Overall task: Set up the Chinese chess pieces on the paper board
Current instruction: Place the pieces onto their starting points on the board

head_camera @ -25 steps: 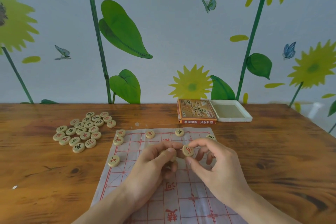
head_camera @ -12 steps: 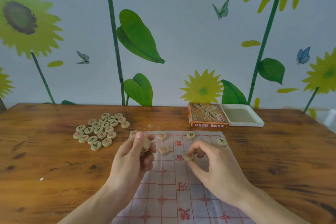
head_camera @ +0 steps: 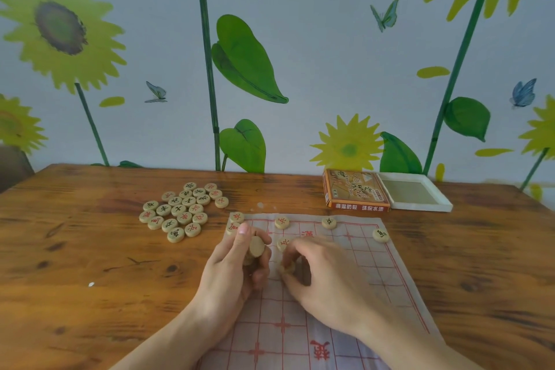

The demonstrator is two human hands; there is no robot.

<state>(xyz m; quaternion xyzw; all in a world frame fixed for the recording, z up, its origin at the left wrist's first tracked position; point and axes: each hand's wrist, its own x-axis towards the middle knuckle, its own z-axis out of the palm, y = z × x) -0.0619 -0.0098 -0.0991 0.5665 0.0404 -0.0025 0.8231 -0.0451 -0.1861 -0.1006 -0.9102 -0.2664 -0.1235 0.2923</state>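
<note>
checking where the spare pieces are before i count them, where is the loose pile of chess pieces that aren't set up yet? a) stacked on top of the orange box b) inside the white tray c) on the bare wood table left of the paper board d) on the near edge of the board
c: the pile of pieces lies flat on the wooden table, left of the paper board, well apart from the orange box and white tray.

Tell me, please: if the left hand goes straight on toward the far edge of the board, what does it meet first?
Probably the two red-marked pieces at the paper board's far left corner, just beyond the left hand; depth is uncertain.
</note>
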